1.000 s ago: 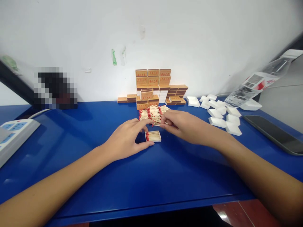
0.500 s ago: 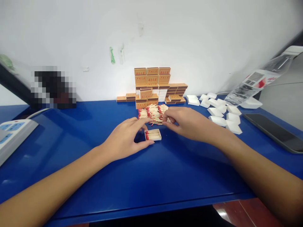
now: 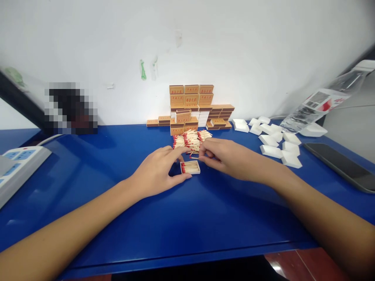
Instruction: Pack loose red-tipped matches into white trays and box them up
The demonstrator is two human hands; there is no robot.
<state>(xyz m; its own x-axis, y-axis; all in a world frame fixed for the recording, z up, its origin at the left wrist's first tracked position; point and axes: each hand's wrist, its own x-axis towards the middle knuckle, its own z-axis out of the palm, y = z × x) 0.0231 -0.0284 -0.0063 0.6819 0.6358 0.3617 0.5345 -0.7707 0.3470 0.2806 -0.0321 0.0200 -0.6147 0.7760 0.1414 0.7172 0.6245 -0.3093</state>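
Note:
A small white tray (image 3: 190,172) with red-headed matches in it lies on the blue table (image 3: 187,218). Around its left end curve the thumb and fingers of my left hand (image 3: 156,171), spread apart and touching the tray's edges. My right hand (image 3: 224,158) pinches the plain end of a single match (image 3: 193,157), whose red head points left above the tray's far edge. Just behind is a heap of loose matches (image 3: 190,139). Orange matchboxes (image 3: 191,99) stand stacked against the wall beyond the heap.
Several white trays (image 3: 271,151) lie at the right, beside a black phone (image 3: 340,166) and a leaning plastic bottle (image 3: 319,102). A white power strip (image 3: 26,168) is at the far left. A blurred dark object (image 3: 72,111) stands at the back left.
My right hand has drawn back slightly from the heap toward the tray, with a match now showing in its fingertips. My left hand stays at the tray. The view has shifted slightly.

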